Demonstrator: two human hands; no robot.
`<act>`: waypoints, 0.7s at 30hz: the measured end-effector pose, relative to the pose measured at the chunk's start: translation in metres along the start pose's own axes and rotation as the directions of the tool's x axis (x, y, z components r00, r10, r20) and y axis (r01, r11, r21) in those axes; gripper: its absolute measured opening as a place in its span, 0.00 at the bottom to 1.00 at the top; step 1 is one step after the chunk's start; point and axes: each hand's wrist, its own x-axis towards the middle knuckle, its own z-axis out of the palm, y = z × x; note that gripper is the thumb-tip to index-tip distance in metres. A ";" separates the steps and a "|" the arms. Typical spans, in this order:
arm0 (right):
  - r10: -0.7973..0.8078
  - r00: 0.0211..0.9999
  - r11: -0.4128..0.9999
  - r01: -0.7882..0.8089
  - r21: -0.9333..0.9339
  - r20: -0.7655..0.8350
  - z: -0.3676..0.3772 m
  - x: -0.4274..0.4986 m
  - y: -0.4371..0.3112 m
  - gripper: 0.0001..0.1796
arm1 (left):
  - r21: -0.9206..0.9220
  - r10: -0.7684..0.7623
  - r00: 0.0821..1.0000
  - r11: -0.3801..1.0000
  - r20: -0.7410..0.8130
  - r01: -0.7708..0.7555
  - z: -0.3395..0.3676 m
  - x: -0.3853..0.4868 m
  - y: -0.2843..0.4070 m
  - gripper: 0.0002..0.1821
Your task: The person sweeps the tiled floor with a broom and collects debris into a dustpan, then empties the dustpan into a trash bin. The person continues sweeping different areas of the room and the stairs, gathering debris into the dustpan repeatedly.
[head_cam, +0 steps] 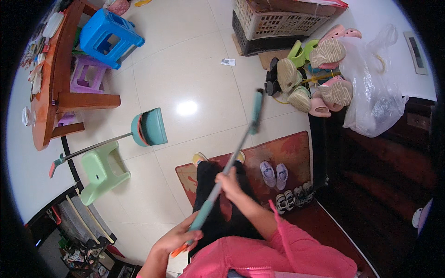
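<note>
A broom (225,170) with a grey metal pole slants across my body, its teal head out to the upper right over the tiles near the shoe rack. My left hand (180,234) is closed round the teal grip near the orange end of the handle. Farther along the pole, my right hand (228,181) holds its middle. A teal long-handled dustpan (158,127) with a comb edge rests on the floor to the left. A small piece of white paper (228,62) lies on the tiles ahead.
A shoe rack (314,79) with clogs and a plastic bag (368,87) stand at the right, near stacked crates (278,26). At left are a wooden table (62,69), a blue stool (107,38) and a green stool (100,170). Shoes (274,173) sit on the red mat (297,149).
</note>
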 end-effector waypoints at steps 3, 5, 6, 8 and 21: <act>0.172 0.985 0.985 -0.173 -0.011 -0.018 -0.044 0.030 0.011 0.20 | -0.042 0.065 0.998 0.997 0.019 -0.065 -0.023 0.041 -0.013 0.36; 0.273 0.958 0.961 -0.275 -0.018 -0.086 -0.042 0.062 0.024 0.13 | 0.023 0.120 0.990 0.993 -0.074 -0.119 -0.049 0.062 -0.006 0.34; 0.276 0.956 0.961 -0.274 0.035 -0.102 -0.020 0.067 0.034 0.11 | 0.021 0.132 0.986 0.991 -0.104 -0.130 -0.062 0.056 0.003 0.31; 0.295 0.955 0.953 -0.294 0.076 -0.005 0.043 0.064 0.034 0.09 | 0.036 0.156 0.966 0.988 -0.206 -0.152 -0.087 0.025 0.020 0.28; 0.006 1.000 0.999 -0.005 0.049 -0.005 0.184 0.002 -0.026 0.10 | 0.415 0.294 0.932 0.891 -0.213 -0.186 -0.125 -0.101 0.043 0.21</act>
